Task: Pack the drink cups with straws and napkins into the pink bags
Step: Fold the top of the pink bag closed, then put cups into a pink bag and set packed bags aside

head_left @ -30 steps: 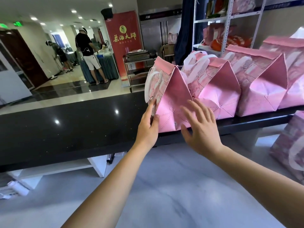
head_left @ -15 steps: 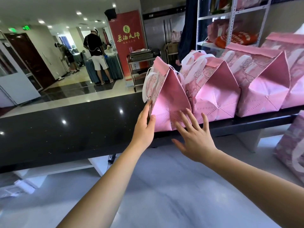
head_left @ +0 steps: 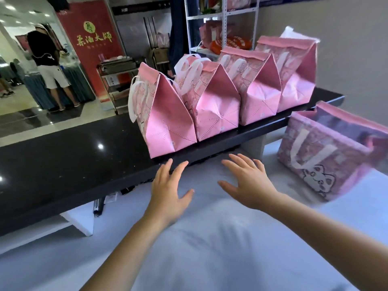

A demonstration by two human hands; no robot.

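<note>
Glossy black desk (head_left: 63,164) across a shop front, ceiling lights mirrored in its top. On the right part of it, four pink bags in a row, side by side and touching, tops folded shut, white handles hanging loose: first bag (head_left: 168,122) at the near edge, then second bag (head_left: 214,114), third bag (head_left: 260,97) and fourth bag (head_left: 298,80) toward the far right end. Below the near edge, a pale desk (head_left: 210,238); on it, under the black desk's right end, a fifth bag (head_left: 327,156) with a cat print, blurred, top seemingly open.

Left hand (head_left: 168,190) spread flat, palm down, holding nothing, fingertips at the black desk's near edge just below the first bag; touching or not, cannot tell. Right hand (head_left: 249,185) likewise wide open and empty, just in front of that edge, over the pale desk, clear of every bag.

Beyond the black desk, a red banner (head_left: 92,38), a metal shelf (head_left: 224,17) and a person in a black shirt (head_left: 42,47).
</note>
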